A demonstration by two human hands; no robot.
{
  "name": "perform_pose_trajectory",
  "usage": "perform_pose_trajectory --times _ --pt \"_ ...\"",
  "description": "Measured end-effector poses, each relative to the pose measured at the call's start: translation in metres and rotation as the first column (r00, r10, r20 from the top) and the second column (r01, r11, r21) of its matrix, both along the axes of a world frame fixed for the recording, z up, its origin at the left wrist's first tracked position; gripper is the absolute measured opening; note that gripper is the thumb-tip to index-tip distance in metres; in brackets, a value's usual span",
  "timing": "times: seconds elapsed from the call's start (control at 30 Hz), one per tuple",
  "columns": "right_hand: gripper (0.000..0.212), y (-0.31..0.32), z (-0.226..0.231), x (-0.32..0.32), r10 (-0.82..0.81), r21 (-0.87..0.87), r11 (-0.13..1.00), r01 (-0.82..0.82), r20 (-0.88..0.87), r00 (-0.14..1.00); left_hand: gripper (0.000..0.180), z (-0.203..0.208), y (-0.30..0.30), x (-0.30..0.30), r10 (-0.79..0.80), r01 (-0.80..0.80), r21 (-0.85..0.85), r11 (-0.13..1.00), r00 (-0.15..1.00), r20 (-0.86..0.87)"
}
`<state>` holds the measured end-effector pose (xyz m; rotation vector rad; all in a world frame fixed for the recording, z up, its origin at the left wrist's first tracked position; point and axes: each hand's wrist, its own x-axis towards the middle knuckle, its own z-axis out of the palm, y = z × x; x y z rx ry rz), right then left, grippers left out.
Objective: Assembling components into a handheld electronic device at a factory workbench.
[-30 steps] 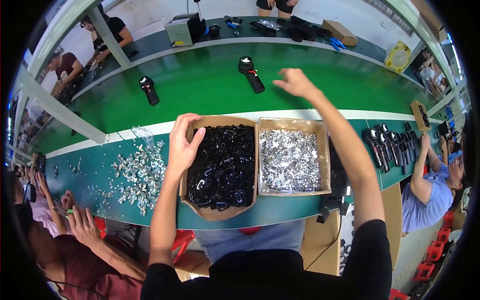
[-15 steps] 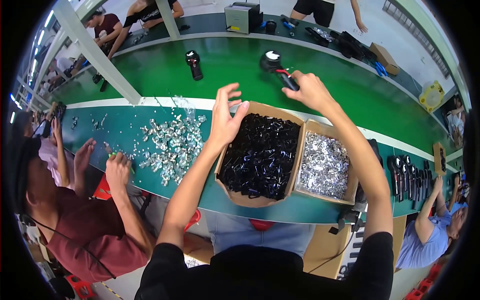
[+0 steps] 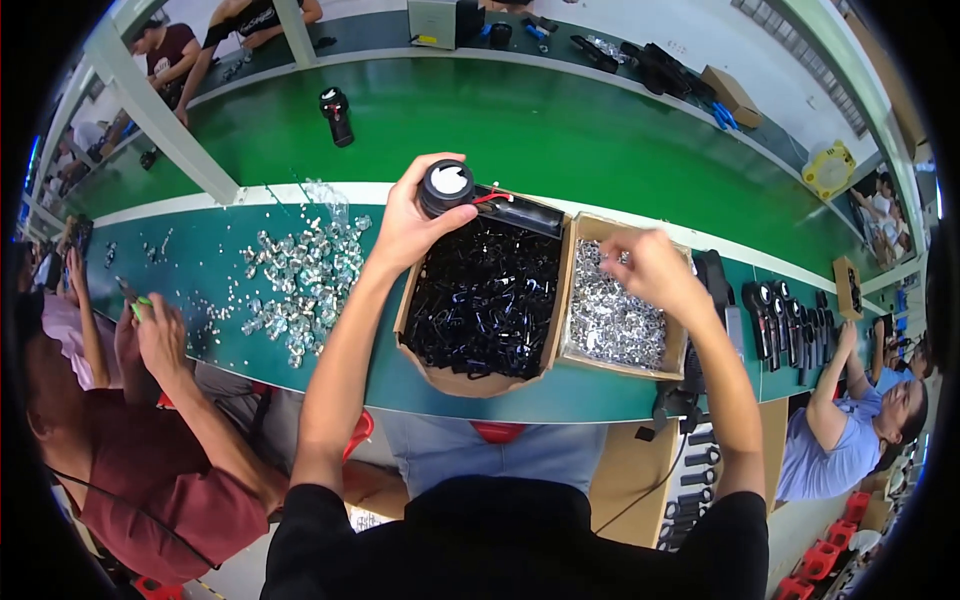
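While the left hand point(image 3: 408, 222) grasps a black handheld device point(image 3: 505, 208) by its round head, thumb in front and fingers behind, the right hand point(image 3: 652, 268) is over the box point(image 3: 625, 370) of small silver metal pieces point(image 3: 612, 325). Its fingertips are bent close together, but whether a piece is between them I cannot tell. The device lies across the far side of the carton point(image 3: 470, 385) of black clips point(image 3: 485, 305), head to the left, handle slanting away to the right; whether it touches the rim is unclear.

As for progress, the held device looks unfinished: its handle seems open along the upper side, and a red wire point(image 3: 493, 196) with a small pale connector shows loose near the neck. No silver piece or clip can be made out fitted to it, though some of the handle's inside is too dark to read. Both containers are well stocked, so much material appears unused.

Beyond the carton, 1 more black device point(image 3: 336, 117) lies on the green surface point(image 3: 600, 130), touched by neither hand. To the right, a row of similar devices point(image 3: 790, 320) lies on the table point(image 3: 590, 397); their stage of completion cannot be judged.
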<state>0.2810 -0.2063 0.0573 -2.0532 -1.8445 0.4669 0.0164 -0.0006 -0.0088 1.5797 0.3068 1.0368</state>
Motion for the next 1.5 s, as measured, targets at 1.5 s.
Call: perform_pose_trajectory --times 1.5 --pt "0.01 0.084 -0.035 -0.082 0.221 0.691 0.625 -0.364 0.291 0.931 0.058 -0.017 -0.006 0.012 0.15 -0.185 0.221 0.958 0.975 0.163"
